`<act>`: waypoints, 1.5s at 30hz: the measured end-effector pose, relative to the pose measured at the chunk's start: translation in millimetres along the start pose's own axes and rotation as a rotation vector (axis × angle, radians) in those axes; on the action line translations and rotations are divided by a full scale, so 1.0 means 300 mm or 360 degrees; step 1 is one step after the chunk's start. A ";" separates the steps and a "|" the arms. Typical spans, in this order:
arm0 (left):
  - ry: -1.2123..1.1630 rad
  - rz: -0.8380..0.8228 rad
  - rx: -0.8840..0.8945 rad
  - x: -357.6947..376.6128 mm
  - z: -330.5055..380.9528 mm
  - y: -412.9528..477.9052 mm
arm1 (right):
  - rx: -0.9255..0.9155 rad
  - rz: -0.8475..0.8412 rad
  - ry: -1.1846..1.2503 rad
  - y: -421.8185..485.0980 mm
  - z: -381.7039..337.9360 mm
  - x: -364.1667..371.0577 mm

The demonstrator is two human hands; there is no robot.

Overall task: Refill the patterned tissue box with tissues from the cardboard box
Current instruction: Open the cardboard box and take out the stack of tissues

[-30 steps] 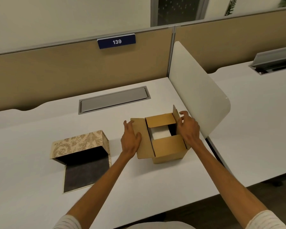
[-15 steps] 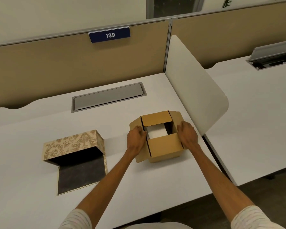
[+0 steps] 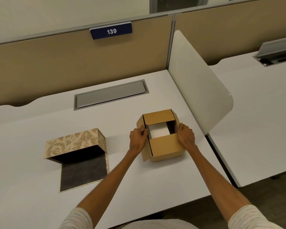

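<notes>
A small brown cardboard box stands on the white desk right of centre, its top flaps folded outward. A white stack of tissues shows inside it. My left hand grips the box's left flap and wall. My right hand presses flat against the box's right side. The patterned tissue box, beige with a gold leaf print, lies to the left with its dark inside open and its dark-lined lid flat on the desk toward me. It looks hollow.
A white curved divider panel rises just right of the cardboard box. A grey cable hatch is set in the desk behind. A tan partition with a sign reading 139 closes the back. Another desk lies to the right.
The side flaps that stood up and spread a second ago are now folded down against the box's sides. Both hands have slid down onto the box's left and right walls.
</notes>
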State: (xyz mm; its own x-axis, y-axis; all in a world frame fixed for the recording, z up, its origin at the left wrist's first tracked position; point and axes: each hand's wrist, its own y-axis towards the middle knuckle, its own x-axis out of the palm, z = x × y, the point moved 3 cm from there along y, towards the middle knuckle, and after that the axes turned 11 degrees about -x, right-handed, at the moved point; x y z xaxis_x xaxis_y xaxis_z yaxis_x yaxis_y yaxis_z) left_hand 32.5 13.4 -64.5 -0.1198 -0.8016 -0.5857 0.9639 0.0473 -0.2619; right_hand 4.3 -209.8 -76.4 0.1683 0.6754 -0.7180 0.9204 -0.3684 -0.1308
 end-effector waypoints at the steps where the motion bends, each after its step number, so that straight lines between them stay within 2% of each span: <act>1: 0.0067 0.0012 0.0031 -0.006 0.008 -0.002 | -0.0030 -0.0017 -0.0054 0.001 0.002 -0.008; 6: 0.0431 0.0161 0.0238 -0.062 0.071 0.010 | -0.0171 -0.0037 -0.0314 0.010 0.000 -0.085; 9: 0.0527 0.0172 0.0392 -0.088 0.107 0.038 | -0.0291 0.0042 -0.0527 -0.007 -0.018 -0.108; 12: 0.0541 0.0235 0.0522 -0.106 0.124 0.066 | -0.0477 0.0146 -0.0547 -0.042 -0.060 -0.107; 18: 0.0318 0.0275 0.0646 -0.103 0.152 0.104 | -0.0593 -0.0165 -0.0589 -0.077 -0.094 -0.050; 22: 0.0389 0.0168 0.0548 -0.065 0.172 0.140 | -0.0619 -0.0167 -0.0549 -0.088 -0.106 -0.046; 26: 0.0616 0.0113 0.0588 -0.033 0.185 0.173 | -0.0686 -0.0191 -0.0313 -0.113 -0.135 -0.086; 29: 0.0818 0.0078 0.0552 -0.010 0.180 0.201 | -0.0652 -0.0202 -0.0102 -0.172 -0.151 -0.127; 36: 0.1040 -0.0114 0.0456 0.022 0.140 0.235 | -0.0602 -0.0238 0.0081 -0.314 -0.112 -0.184; 38: 0.1046 -0.0145 0.0439 0.025 0.134 0.243 | -0.0556 -0.0357 0.0019 -0.341 -0.083 -0.171; 41: 0.0999 -0.0154 0.0415 0.024 0.128 0.252 | -0.0567 -0.0620 -0.0394 -0.376 -0.029 -0.112; 43: 0.0944 -0.0154 0.0388 0.024 0.122 0.257 | -0.0610 -0.0611 -0.0511 -0.388 -0.005 -0.078; 45: 0.0888 -0.0144 0.0366 0.026 0.116 0.259 | -0.0651 -0.0458 -0.0478 -0.389 0.003 -0.062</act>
State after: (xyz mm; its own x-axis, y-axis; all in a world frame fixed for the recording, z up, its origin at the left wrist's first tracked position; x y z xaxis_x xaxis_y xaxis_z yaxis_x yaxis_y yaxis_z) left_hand 114.8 -9.8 -62.8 -0.2504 -0.3601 -0.8987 0.9632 -0.1862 -0.1938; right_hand -106.7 -179.9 -48.2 -0.1612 0.4790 -0.8629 0.9858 0.1203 -0.1174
